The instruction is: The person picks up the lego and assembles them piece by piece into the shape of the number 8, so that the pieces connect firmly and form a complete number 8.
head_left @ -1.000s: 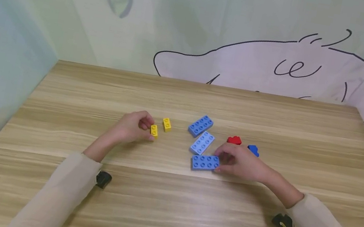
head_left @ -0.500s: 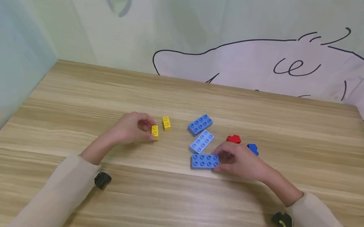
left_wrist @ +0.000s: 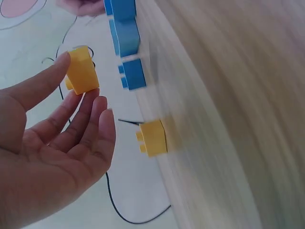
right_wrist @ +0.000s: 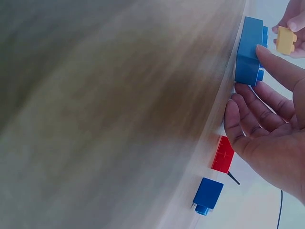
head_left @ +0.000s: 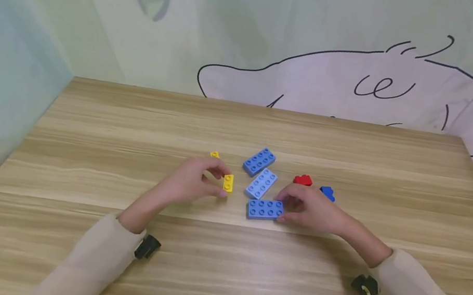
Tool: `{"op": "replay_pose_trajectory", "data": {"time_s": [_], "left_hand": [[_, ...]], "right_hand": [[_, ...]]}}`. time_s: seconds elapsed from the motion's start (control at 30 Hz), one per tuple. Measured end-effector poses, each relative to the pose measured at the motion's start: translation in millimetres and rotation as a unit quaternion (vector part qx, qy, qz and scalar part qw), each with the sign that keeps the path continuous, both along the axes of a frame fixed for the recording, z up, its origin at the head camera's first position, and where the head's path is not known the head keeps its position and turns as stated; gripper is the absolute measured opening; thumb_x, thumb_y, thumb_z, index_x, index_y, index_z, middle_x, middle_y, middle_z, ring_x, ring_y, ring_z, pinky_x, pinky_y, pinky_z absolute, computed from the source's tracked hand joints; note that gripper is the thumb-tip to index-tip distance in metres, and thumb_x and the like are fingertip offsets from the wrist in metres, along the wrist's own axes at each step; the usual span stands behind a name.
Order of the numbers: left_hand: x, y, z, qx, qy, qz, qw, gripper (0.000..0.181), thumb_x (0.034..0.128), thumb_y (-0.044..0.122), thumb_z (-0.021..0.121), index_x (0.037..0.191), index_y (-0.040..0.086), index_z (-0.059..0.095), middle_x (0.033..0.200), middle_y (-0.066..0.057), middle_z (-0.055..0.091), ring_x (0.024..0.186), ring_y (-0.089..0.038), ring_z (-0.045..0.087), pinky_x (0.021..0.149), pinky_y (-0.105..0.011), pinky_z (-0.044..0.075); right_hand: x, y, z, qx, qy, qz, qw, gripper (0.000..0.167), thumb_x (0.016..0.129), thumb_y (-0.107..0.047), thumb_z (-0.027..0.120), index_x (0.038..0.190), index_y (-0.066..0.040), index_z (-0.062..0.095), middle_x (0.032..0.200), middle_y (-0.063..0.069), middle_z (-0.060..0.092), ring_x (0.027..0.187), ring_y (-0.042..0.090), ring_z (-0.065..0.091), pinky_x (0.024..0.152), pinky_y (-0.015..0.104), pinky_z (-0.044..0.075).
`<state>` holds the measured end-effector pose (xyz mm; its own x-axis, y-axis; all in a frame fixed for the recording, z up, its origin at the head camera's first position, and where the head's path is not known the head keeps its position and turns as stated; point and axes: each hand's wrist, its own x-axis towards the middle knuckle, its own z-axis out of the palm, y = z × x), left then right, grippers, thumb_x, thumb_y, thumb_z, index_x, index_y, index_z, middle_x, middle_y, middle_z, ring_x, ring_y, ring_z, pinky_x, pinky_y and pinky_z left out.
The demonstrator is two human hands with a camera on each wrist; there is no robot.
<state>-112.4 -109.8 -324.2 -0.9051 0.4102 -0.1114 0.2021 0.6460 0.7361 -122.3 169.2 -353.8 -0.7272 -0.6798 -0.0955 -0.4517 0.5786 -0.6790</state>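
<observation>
Between thumb and fingertips my left hand (head_left: 193,179) pinches a small yellow two-stud brick (head_left: 228,183); the left wrist view shows this yellow brick (left_wrist: 82,70) raised off the table. A second yellow brick (left_wrist: 153,138) stands on the table, partly covered by the left hand in the head view. My right hand (head_left: 315,210) grips the right end of a blue eight-stud brick (head_left: 264,209), which lies on the table; in the right wrist view the thumb presses that blue brick (right_wrist: 249,52). Behind it lie a light blue brick (head_left: 262,183) and another blue brick (head_left: 259,161).
Beyond the right hand sit a red brick (head_left: 303,180) and a small dark blue brick (head_left: 327,193). The wooden table (head_left: 214,275) meets a printed backdrop (head_left: 257,30) at its far edge.
My left hand has lifted the yellow brick and carried it right, toward the blue bricks, and now partly hides the other yellow brick. The right hand has stayed at its blue brick.
</observation>
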Motion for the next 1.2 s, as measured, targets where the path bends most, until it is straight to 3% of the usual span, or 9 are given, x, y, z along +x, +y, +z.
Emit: {"op": "replay_pose_trajectory", "data": {"time_s": [0.3, 0.6, 1.2], "left_hand": [[12.9, 26.2, -6.1, 0.015, 0.009, -0.038, 0.9991, 0.035, 0.0741, 0.013, 0.076, 0.105, 0.005, 0.062, 0.101, -0.003, 0.061, 0.094, -0.019, 0.055, 0.077, -0.027, 0.049], [16.8, 37.2, -12.4, 0.016, 0.004, -0.029, 0.9994, 0.035, 0.0738, 0.014, 0.076, 0.105, 0.005, 0.062, 0.1, -0.003, 0.061, 0.092, -0.017, 0.055, 0.075, -0.025, 0.049], [16.7, 44.0, -14.8, 0.006, 0.018, -0.034, 0.9992, 0.034, 0.0734, 0.012, 0.076, 0.104, 0.004, 0.062, 0.097, -0.004, 0.062, 0.086, -0.018, 0.057, 0.073, -0.027, 0.049]], "right_hand": [[-0.4, -0.6, 1.0, 0.0, -0.004, -0.001, 1.0, 0.033, 0.076, -0.014, 0.074, 0.106, -0.007, 0.061, 0.102, 0.002, 0.06, 0.091, 0.018, 0.055, 0.078, 0.029, 0.05], [-0.3, -1.4, 0.6, -0.004, -0.001, 0.0, 1.0, 0.033, 0.076, -0.014, 0.074, 0.105, -0.006, 0.061, 0.101, 0.002, 0.06, 0.09, 0.017, 0.055, 0.078, 0.029, 0.05], [-1.8, -0.1, -1.9, -0.01, 0.012, 0.007, 0.9999, 0.032, 0.076, -0.015, 0.075, 0.103, -0.005, 0.061, 0.098, 0.002, 0.061, 0.087, 0.018, 0.054, 0.075, 0.029, 0.049]]}}
